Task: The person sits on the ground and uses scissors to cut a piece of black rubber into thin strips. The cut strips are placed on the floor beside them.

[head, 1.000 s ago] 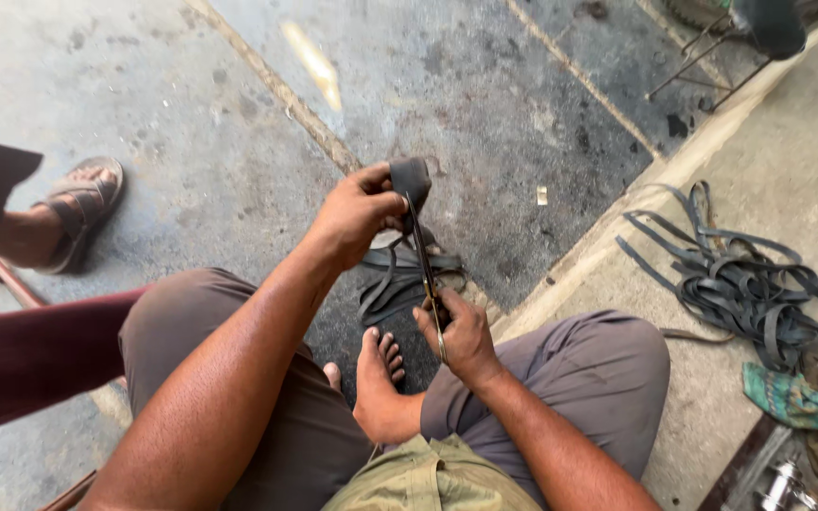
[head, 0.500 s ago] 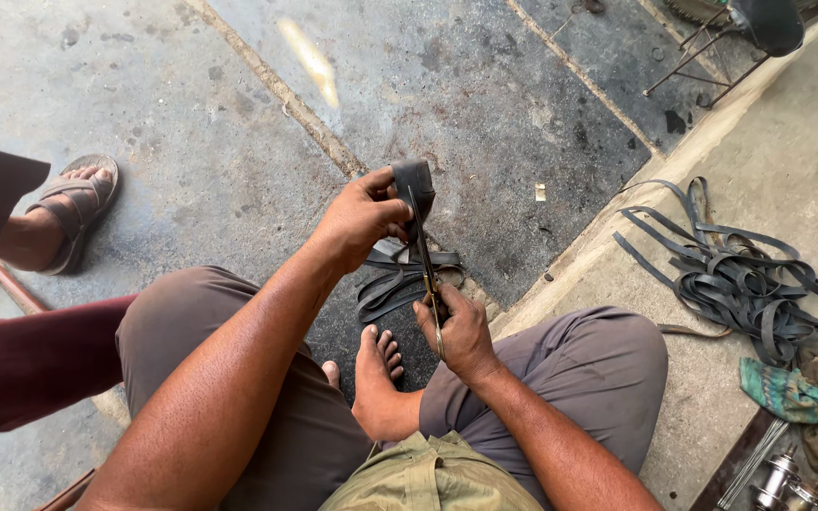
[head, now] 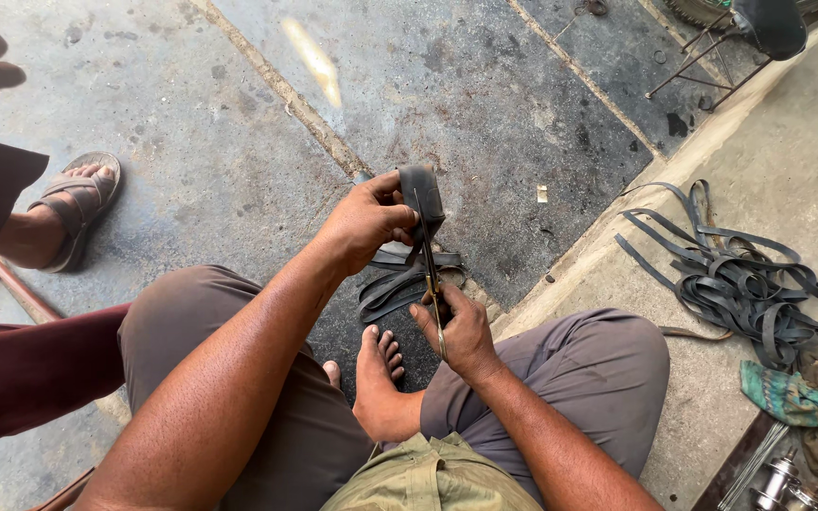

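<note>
Hidden: scissor handles (head: 439, 326) buried in the right hand (head: 461, 331); blades thin, hard to see.
Left hand (head: 364, 222): clenched on black rubber tube piece (head: 421, 194), raised over the concrete floor (head: 239, 142).
Right hand: closed on scissors.

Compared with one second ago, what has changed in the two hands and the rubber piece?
Little changed. The left hand holds the black rubber piece up as before, and the right hand keeps the scissors in the rubber; their blades seem slightly further along the cut. The rubber strips on the right and the sandalled foot stayed put.
</note>
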